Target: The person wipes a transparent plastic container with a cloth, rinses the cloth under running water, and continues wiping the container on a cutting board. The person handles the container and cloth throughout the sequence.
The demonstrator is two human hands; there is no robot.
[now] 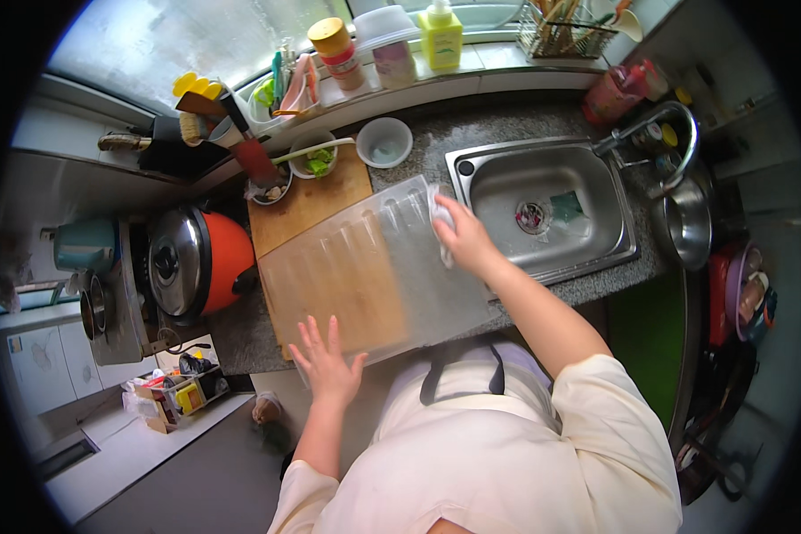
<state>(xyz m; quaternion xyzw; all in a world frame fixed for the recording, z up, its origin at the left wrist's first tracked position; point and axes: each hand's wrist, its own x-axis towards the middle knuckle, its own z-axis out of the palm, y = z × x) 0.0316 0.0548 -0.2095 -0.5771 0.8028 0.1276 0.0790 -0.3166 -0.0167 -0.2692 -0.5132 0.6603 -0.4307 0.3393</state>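
A translucent plastic panel (434, 280) with a row of raised ribs along its far side lies across a wooden cutting board (320, 223) and the granite counter (420, 150). My left hand (330, 374) is spread flat at the panel's near left corner, its fingers apart over the plastic. At the far right end, my right hand (467, 237) grips a white cloth (440, 217) against the panel's edge. The cloth is partly hidden under my fingers. Just right of that hand is a stainless steel sink (500, 193) with a green scouring pad (567, 206) in it.
An orange rice cooker (227, 260) stands left of the panel. Behind it are a white bowl (384, 143), a bowl with greens (315, 160) and a red-bladed cleaver-like tool (255, 160). Bottles, including a yellow-green pump bottle (440, 39), line the sill. A curved faucet (689, 133) overhangs the right.
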